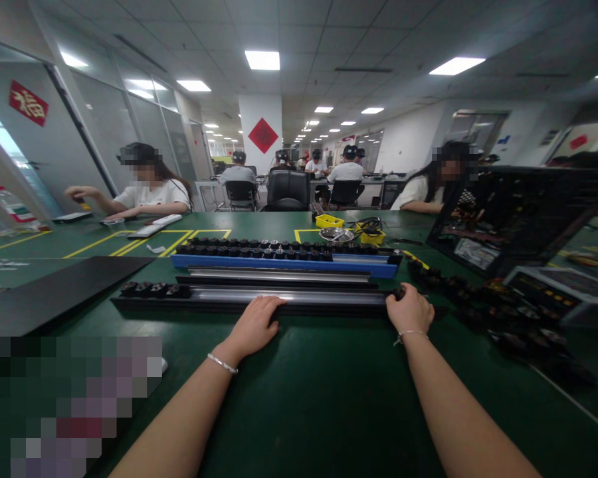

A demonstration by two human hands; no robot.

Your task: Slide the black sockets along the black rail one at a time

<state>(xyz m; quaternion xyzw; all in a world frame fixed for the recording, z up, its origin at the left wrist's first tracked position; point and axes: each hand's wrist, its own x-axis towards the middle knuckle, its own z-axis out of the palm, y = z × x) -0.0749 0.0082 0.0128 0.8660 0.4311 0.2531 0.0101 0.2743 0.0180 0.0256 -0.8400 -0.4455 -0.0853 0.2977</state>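
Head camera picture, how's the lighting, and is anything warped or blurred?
Head view: even ceiling-panel light, soft sheen on the near rail under the left hand and right hand; wide-angle bending at the edges; the right-side heap of black parts is smeared.

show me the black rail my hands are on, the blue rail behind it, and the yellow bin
black rail [329, 297], head view, on its silver middle strip.
blue rail [279, 263], head view, on its blue front face.
yellow bin [329, 221], head view, on its front wall.

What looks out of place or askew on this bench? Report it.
Little stands out. The near rail under both hands carries black clips only at its left end, and loose black clips lie heaped at right.
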